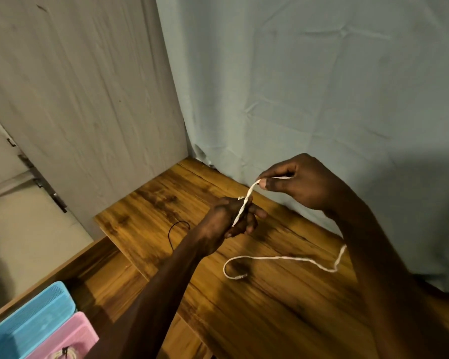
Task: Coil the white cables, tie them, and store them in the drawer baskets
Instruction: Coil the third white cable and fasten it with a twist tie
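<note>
The white cable [245, 207] runs as a short taut span up and to the right, from the left hand [226, 218] at frame centre to the right hand [303, 182] above it; the left fingers curl round the lower part, the right thumb and forefinger pinch the upper bend; the slack tail loops down across the bench [244, 307] to lower right of centre, nearer the right forearm; the next wrap likely goes round the left hand; both arms reach forward.
</note>
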